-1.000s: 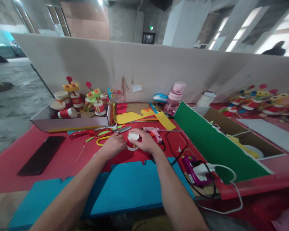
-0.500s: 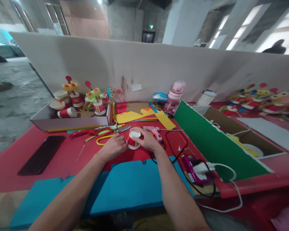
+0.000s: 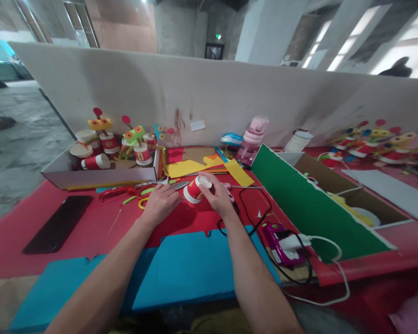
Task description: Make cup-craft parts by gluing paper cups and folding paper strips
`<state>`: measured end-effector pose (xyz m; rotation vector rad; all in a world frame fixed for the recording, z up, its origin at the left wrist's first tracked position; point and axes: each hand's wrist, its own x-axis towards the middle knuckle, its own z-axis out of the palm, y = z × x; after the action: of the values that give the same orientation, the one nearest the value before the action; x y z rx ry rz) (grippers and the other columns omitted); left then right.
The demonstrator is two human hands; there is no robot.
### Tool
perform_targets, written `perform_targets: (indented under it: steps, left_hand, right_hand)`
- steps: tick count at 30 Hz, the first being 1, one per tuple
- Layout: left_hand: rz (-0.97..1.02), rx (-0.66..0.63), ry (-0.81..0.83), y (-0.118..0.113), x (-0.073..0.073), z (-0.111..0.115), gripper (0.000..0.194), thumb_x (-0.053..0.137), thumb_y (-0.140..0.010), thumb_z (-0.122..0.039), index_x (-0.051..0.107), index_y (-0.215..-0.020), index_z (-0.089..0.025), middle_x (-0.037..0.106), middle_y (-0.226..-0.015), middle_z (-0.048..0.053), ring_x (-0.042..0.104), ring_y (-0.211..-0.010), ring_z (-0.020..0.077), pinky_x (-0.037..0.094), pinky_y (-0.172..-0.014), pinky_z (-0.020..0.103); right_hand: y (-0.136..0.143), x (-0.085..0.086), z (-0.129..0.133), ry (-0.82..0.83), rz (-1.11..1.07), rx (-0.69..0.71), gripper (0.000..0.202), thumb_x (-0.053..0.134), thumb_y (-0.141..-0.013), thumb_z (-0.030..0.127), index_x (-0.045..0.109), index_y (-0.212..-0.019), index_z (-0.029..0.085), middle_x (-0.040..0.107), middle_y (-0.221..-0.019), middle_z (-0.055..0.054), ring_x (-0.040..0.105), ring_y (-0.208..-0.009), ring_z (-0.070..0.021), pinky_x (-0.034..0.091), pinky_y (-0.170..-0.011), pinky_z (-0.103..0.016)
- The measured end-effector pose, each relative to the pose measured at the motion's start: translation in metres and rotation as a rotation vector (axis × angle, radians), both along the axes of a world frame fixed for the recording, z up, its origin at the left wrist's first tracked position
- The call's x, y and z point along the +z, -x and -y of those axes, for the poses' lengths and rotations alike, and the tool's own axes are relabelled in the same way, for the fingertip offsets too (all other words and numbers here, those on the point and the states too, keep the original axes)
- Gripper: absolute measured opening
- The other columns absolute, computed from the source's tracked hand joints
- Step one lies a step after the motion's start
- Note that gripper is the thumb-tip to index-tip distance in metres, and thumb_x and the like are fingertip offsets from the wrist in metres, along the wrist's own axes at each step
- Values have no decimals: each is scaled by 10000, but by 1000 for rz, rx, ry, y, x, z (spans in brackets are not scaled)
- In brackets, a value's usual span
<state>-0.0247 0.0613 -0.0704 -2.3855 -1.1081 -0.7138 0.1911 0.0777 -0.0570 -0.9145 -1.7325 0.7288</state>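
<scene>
A red-and-white paper cup (image 3: 194,190) tilts over the red tabletop, its wide rim toward the lower left. My right hand (image 3: 216,195) grips it near the narrow end, thumb in front. Just left of the cup, a little apart from it, is my left hand (image 3: 162,200) with its fingers curled together; what they hold, if anything, is hidden. Behind that hand lie scissors with yellow handles (image 3: 143,202), partly covered. A pink glue gun (image 3: 229,189) rests beyond my right hand, mostly hidden by it.
At the left, a white box (image 3: 104,178) holds several cup figures. A black phone (image 3: 57,225) lies in front. Yellow paper (image 3: 184,168) is at the back. On the right stand a green-sided box (image 3: 306,208) and a purple power strip (image 3: 282,246) with cords. Blue board (image 3: 188,269) lines the near edge.
The cup has tipped from nearly upright, its narrow end swinging right with my right hand. My left hand has come off the cup and moved slightly left.
</scene>
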Motion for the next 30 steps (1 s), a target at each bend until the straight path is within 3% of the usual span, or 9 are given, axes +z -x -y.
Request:
perform_targets:
  steps: [5,9,13,16,20,24,28,30]
  left_hand:
    - [146,57,41,17,1,-1,200,480,-908,-294,648,-914,-187,674,-778,61,558,-769,195,357,-698,328]
    - [244,132,64,25,5,2,218,471,-907,-294,650,-952,-179,685,-853,76,575,-797,200,390,-719,326]
    - [301,155,113,28,5,4,233,457,-907,-291,653,-961,-178,686,-867,85,586,-827,210,413,-742,332]
    - [351,64,233,22,1,4,235,485,-894,-327,645,-1001,-192,677,-886,77,589,-835,201,433,-768,326]
    - [325,-29,451,5,-7,5,524,621,-786,-472,537,-1216,-185,654,-1010,89,575,-894,228,450,-775,343]
    - [258,-35,489,-7,-12,5,413,577,-821,-447,578,-1113,-156,655,-989,109,554,-913,255,439,-769,366]
    - [258,-36,455,-5,-12,5,352,560,-835,-409,590,-1102,-181,667,-968,96,545,-899,250,430,-787,381]
    - [263,-48,441,-2,-11,5,366,574,-822,-398,591,-1121,-186,672,-993,96,544,-914,255,428,-809,395]
  right_hand:
    - [2,-6,-4,83,-193,-40,484,509,-872,447,446,-1302,233,604,-1194,-82,589,-1051,-223,474,-900,-354]
    - [1,-10,-8,137,-226,-46,532,524,-855,481,424,-1309,222,627,-1147,-87,615,-998,-218,496,-865,-352]
    - [2,-4,-2,85,-41,-119,544,594,-803,492,493,-1264,220,654,-1078,-80,624,-942,-226,498,-825,-356]
    - [9,-3,2,-32,103,-215,504,634,-772,493,557,-1184,212,638,-1116,-89,592,-1008,-243,464,-880,-376]
    - [19,-10,4,-58,296,-275,430,644,-752,532,612,-1034,209,653,-999,-95,581,-960,-256,459,-846,-386]
    - [18,-14,3,-25,388,-170,410,644,-761,511,615,-1036,208,649,-998,-97,577,-962,-251,458,-853,-388]
    - [8,-13,3,-44,385,119,551,662,-768,347,496,-1279,222,566,-1265,-101,509,-1177,-248,396,-996,-402]
    - [4,-11,3,-37,367,197,617,655,-760,265,439,-1336,224,514,-1343,-99,470,-1241,-243,369,-1034,-401]
